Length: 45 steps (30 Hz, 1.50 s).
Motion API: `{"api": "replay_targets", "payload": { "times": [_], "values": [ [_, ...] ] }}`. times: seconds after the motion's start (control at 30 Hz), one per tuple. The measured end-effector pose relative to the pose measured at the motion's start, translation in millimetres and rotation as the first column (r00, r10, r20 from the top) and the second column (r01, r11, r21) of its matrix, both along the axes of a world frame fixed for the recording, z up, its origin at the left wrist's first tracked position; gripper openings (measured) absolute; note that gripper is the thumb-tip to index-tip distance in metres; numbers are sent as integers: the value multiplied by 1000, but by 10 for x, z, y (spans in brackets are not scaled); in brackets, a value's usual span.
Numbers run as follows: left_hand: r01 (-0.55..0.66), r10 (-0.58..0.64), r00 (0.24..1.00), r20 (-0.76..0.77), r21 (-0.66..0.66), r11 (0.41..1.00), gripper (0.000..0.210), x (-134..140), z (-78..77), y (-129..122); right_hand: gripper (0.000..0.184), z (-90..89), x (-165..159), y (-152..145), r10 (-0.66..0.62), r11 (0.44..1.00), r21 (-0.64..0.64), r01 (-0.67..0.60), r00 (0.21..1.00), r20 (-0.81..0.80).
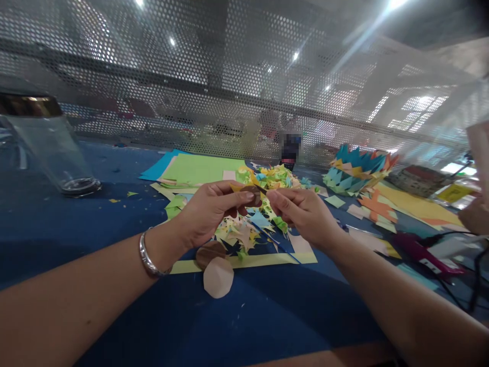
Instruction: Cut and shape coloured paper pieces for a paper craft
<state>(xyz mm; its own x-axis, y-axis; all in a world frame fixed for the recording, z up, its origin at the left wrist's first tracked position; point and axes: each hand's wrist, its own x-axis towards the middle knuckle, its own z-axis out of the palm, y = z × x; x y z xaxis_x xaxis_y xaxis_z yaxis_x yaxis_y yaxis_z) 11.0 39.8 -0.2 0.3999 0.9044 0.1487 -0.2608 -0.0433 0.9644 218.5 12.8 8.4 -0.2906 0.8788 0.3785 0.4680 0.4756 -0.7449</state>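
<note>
My left hand (216, 209), with a silver bangle at its wrist, pinches a small brown paper piece (252, 192) above the middle of the table. Close beside it, my right hand (296, 209) has its fingers pressed together. A thin dark sliver reaches from those fingertips to the brown piece; its kind is too small to make out. Below my left hand, a brown paper disc (211, 253) lies partly under a pale pink paper disc (218, 278). Under and behind both hands spreads a heap of cut paper scraps (239, 232) in yellow, green, blue and pink.
A glass jar (53, 148) stands on the left. Behind my hands lie stacked green sheets (206, 169). At right are a spiky blue paper form (349, 168), an orange paper cutout (378, 206) and a purple corded tool (428, 257). A perforated metal screen (183, 92) rises behind.
</note>
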Motion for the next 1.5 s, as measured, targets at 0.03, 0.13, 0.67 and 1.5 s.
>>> {"api": "replay_targets", "payload": {
  "times": [0.03, 0.13, 0.67, 1.5],
  "values": [
    [-6, 6, 1000, 3, 2, 1000, 12, 2, -1, 4, 53, 4, 0, -2, -2, 1000, 8, 2, 1000, 12],
    [-34, 35, 999, -2, 27, 999, 9, 2, -5, 11, 53, 7, -4, -2, -12, 999, 37, 10, 999, 51],
    [-38, 59, 990, -131, 154, 987, 8, -24, 36, -3, 52, 3, 4, -5, -15, 996, 89, 3, 990, 139],
    [27, 35, 965, -261, 228, 973, 10, -62, 63, 15, 54, -10, 28, 16, -55, 989, 148, 17, 965, 256]
  ]
}}
